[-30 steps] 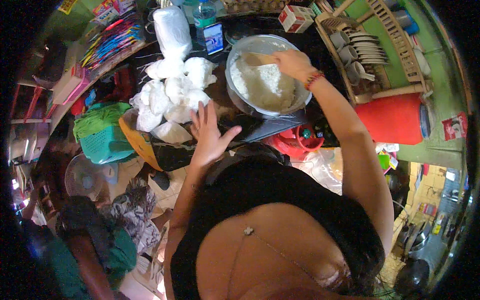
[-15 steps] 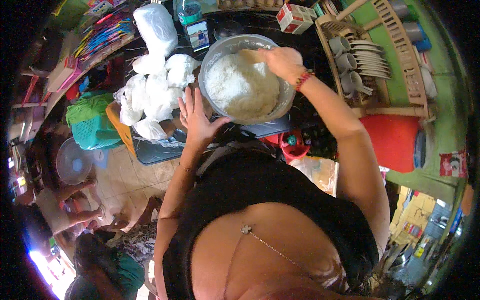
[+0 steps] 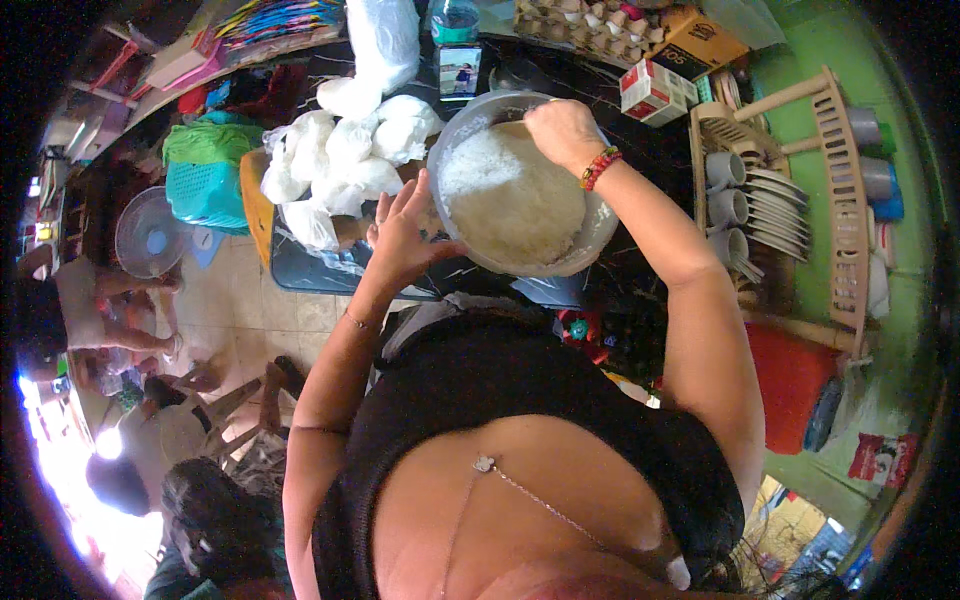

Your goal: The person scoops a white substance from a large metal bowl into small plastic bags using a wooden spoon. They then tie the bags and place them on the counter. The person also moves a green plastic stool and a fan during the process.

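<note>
A grey round basin (image 3: 600,228) stands on the dark counter before me, holding white, flour-like powder (image 3: 515,205). My right hand (image 3: 563,133) is a closed fist over the basin's far right part. The tan, wooden-looking utensil it held half a second ago is hidden now, behind the fist or in the powder. My left hand (image 3: 405,235) lies against the basin's near left rim, fingers spread and thumb along the edge. Several knotted white plastic bags (image 3: 350,150) sit just left of it.
A phone (image 3: 458,75) stands upright behind the basin, beside a bottle (image 3: 455,22). Farther right are a red-and-white carton (image 3: 655,93) and egg trays (image 3: 570,30). A dish rack (image 3: 840,200) holds plates and mugs. Other people (image 3: 190,420) are at lower left.
My view has shifted, so the counter appears farther right. My right fist has moved across the basin, and the utensil has gone out of sight. My left hand stays at the rim.
</note>
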{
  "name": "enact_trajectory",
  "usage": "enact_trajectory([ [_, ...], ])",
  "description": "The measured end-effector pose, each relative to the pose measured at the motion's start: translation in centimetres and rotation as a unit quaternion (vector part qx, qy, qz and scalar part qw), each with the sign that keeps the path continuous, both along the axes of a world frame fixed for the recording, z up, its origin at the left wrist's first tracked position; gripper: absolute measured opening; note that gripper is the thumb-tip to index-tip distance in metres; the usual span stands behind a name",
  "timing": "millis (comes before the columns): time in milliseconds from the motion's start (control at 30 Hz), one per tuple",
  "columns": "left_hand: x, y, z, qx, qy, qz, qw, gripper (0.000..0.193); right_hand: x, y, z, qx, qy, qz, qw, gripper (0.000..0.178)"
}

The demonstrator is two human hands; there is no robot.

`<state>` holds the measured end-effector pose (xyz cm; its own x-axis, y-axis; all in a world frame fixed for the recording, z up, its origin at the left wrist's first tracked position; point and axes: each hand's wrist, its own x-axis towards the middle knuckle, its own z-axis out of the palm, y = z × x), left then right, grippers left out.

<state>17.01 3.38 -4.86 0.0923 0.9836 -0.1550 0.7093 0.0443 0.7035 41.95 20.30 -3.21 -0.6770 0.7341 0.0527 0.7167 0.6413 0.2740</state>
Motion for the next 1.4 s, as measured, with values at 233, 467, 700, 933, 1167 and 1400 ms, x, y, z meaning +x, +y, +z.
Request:
enact_trajectory([
  [233, 0.1, -0.5, 0.5, -0.034, 0.042, 0.016, 0.998, 0.116, -4.1, -1.8, 0.6, -0.079, -0.027, 0.141, 0.986, 0.014],
  [467, 0.2, -0.6, -0.3, -0.018, 0.076, 0.006, 0.997, 0.117, -1.6, -7.5, 0.9, -0.103, -0.014, 0.235, 0.966, 0.017],
  [700, 0.0, 0.2, -0.4, -0.001, 0.078, -0.018, 0.997, 0.118, -5.5, -4.5, 5.8, 0.013, -0.028, 0.086, 0.996, 0.015],
  [933, 0.0, -0.2, 0.6, -0.01, 0.097, -0.026, 0.995, 0.118, -6.1, -8.9, 7.6, -0.062, -0.04, 0.117, 0.99, 0.016],
  [1167, 0.1, -1.0, 0.3, 0.022, 0.097, 0.022, 0.995, 0.123, -5.1, -10.8, 8.5, -0.125, -0.03, 0.1, 0.987, 0.017],
  [1400, 0.0, 1.5, 0.6, -0.043, 0.046, -0.058, 0.996, 0.133, 1.6, -2.2, -1.2, -0.112, 0.068, -0.193, 0.972, 0.022],
])
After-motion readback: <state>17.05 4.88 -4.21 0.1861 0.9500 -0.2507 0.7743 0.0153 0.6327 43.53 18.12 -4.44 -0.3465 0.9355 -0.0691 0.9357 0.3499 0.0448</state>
